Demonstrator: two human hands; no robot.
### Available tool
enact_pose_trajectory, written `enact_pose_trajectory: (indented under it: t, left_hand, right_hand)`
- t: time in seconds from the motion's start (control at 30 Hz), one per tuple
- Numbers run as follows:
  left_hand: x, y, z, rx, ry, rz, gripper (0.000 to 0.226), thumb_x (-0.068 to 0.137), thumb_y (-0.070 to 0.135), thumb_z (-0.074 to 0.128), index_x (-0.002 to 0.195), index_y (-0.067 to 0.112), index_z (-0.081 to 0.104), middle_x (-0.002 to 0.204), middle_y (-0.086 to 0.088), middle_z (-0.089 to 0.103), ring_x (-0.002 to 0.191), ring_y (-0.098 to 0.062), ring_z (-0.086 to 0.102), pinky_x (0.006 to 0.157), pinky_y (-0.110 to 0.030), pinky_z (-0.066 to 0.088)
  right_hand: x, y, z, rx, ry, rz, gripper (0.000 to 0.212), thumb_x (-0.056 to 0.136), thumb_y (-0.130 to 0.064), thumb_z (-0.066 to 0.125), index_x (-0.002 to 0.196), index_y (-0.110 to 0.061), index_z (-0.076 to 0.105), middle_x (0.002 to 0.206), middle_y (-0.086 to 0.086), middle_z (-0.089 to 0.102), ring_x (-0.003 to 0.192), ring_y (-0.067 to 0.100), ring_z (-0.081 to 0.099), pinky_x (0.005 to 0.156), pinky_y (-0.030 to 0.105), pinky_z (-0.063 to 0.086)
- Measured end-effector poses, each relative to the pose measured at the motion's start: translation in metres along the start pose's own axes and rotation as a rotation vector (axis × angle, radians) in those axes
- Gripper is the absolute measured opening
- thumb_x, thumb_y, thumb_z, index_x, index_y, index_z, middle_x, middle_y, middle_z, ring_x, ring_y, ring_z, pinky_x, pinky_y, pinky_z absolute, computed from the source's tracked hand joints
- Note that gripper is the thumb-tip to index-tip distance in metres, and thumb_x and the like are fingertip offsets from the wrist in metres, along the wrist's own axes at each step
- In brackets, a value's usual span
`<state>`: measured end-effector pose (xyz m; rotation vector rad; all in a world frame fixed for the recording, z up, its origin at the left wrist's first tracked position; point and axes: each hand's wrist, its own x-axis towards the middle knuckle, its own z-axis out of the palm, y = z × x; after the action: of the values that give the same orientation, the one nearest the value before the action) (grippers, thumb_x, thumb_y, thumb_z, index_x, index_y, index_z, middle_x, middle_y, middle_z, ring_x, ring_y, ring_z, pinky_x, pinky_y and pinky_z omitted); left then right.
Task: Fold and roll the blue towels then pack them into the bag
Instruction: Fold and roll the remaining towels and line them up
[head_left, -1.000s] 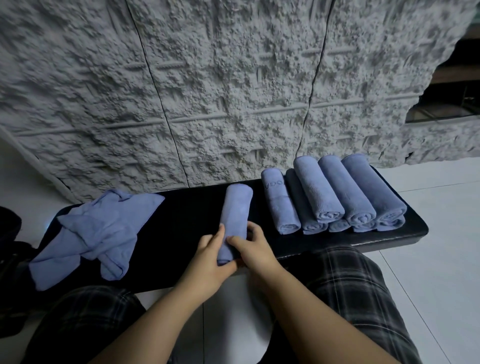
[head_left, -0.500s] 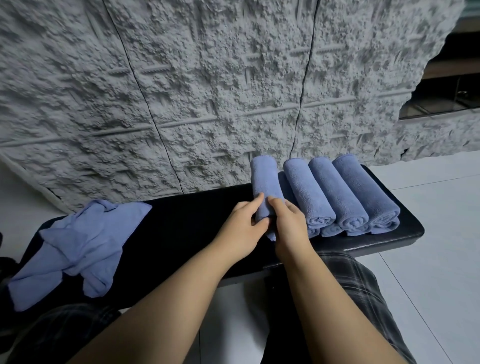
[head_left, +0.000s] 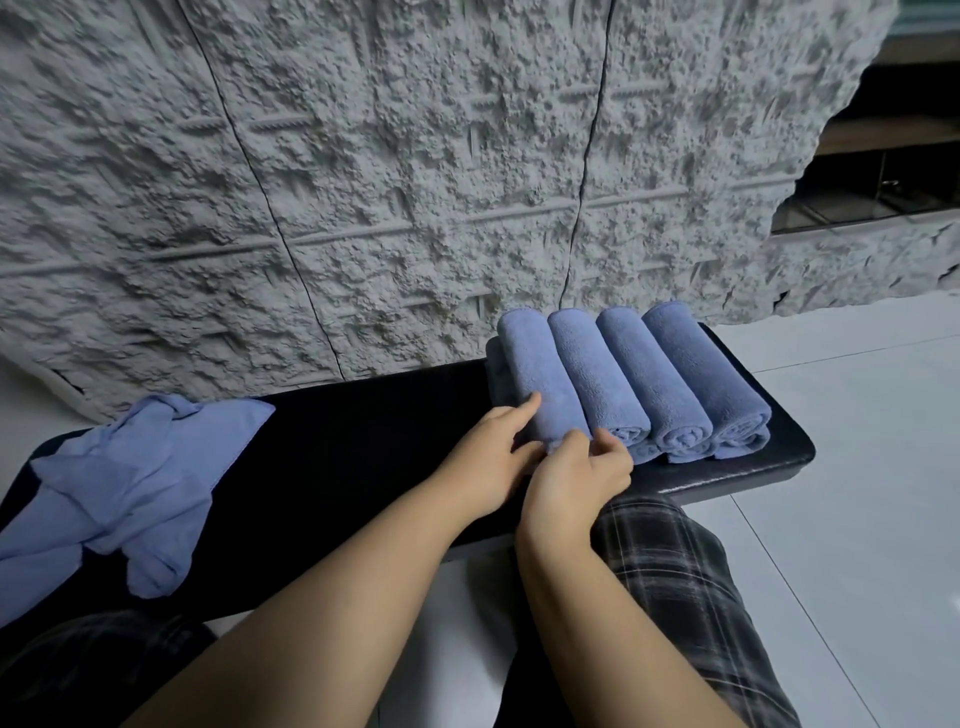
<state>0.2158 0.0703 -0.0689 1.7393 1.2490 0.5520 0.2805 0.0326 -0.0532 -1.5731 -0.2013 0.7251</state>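
Several rolled blue towels (head_left: 665, 384) lie side by side in two layers at the right end of a black padded bench (head_left: 363, 431). The leftmost roll of the top layer (head_left: 535, 369) rests on the stack. My left hand (head_left: 488, 457) touches its left side with straight fingers. My right hand (head_left: 571, 478) curls its fingers over the roll's near end. A heap of loose, unfolded blue towels (head_left: 140, 478) lies at the bench's left end. No bag is in view.
A rough grey stone-textured wall (head_left: 415, 182) stands right behind the bench. White tiled floor (head_left: 857, 467) spreads to the right. My knees in dark checked trousers (head_left: 670, 571) sit close against the bench's front edge.
Both hands carried the freshly rolled towel from the bench's middle to the right and set it on the stack as the leftmost top roll. The left hand's fingers have straightened.
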Motion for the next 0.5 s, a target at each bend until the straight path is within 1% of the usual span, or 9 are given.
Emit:
enact_pose_trajectory:
  t: [0.03,0.1,0.17,0.23,0.3,0.37,0.43,0.5]
  left_hand:
    - [-0.001,0.0,-0.001,0.008,-0.032,0.008,0.056,0.095,0.01,0.051,0.146,0.015,0.029,0.14,-0.011,0.038,0.122,-0.024,0.045,0.106,-0.027,0.032]
    - [-0.005,0.001,-0.007,0.057,-0.09,0.013,0.054,0.097,0.018,0.049,0.147,0.017,0.028,0.149,-0.006,0.033,0.136,-0.024,0.034,0.111,-0.029,0.026]
    - [-0.01,0.0,-0.014,0.097,-0.113,0.007,0.052,0.098,0.026,0.047,0.147,0.02,0.028,0.152,-0.002,0.029,0.139,-0.019,0.028,0.112,-0.028,0.023]
    - [-0.018,-0.002,-0.019,0.058,-0.103,0.015,0.051,0.098,0.026,0.047,0.146,0.021,0.031,0.151,0.0,0.031,0.138,-0.015,0.03,0.114,-0.029,0.023]
    - [-0.028,-0.012,-0.023,0.034,-0.039,0.048,0.053,0.093,0.022,0.054,0.143,0.02,0.037,0.146,-0.001,0.038,0.135,-0.015,0.036,0.113,-0.031,0.027]
    - [-0.043,-0.03,-0.034,0.143,0.078,0.071,0.05,0.091,0.017,0.057,0.139,0.02,0.043,0.14,0.0,0.045,0.13,-0.014,0.041,0.11,-0.026,0.031]
    - [-0.063,-0.054,-0.054,0.312,0.232,0.031,0.046,0.092,0.017,0.056,0.137,0.024,0.046,0.138,0.005,0.045,0.129,-0.012,0.039,0.109,-0.026,0.031]
    - [-0.086,-0.082,-0.078,0.49,0.346,-0.076,0.045,0.093,0.022,0.053,0.137,0.025,0.044,0.142,0.005,0.039,0.133,-0.014,0.032,0.11,-0.031,0.028]
  right_hand:
    - [-0.001,-0.001,-0.001,-0.014,0.004,-0.055,0.034,0.09,-0.005,0.046,0.123,-0.005,0.045,0.118,0.005,0.035,0.105,0.018,0.042,0.091,0.021,0.031]
    - [-0.005,-0.001,-0.001,-0.042,-0.004,-0.151,0.031,0.089,-0.004,0.048,0.12,-0.004,0.046,0.112,0.001,0.034,0.11,0.022,0.042,0.094,0.024,0.031]
    - [-0.01,0.0,0.0,-0.079,-0.032,-0.251,0.03,0.089,-0.005,0.05,0.119,-0.003,0.046,0.112,0.0,0.033,0.114,0.024,0.039,0.101,0.032,0.032]
    - [-0.015,0.003,-0.001,-0.126,-0.085,-0.37,0.032,0.088,-0.014,0.049,0.118,-0.005,0.046,0.113,-0.002,0.034,0.111,0.019,0.037,0.103,0.036,0.031]
    - [-0.02,0.007,0.0,-0.17,-0.158,-0.533,0.04,0.083,-0.025,0.046,0.117,-0.003,0.047,0.114,-0.001,0.036,0.11,0.018,0.037,0.102,0.034,0.03]
    - [-0.026,0.012,0.001,-0.224,-0.233,-0.699,0.043,0.082,-0.028,0.042,0.114,0.001,0.048,0.112,0.0,0.037,0.109,0.02,0.039,0.099,0.031,0.029]
    - [-0.03,0.018,0.003,-0.295,-0.315,-0.795,0.037,0.085,-0.022,0.046,0.112,0.002,0.049,0.109,0.0,0.039,0.107,0.019,0.039,0.096,0.03,0.03]
    - [-0.033,0.028,0.006,-0.435,-0.425,-0.797,0.031,0.086,-0.013,0.053,0.114,0.0,0.05,0.11,0.004,0.043,0.109,0.021,0.04,0.096,0.031,0.031]
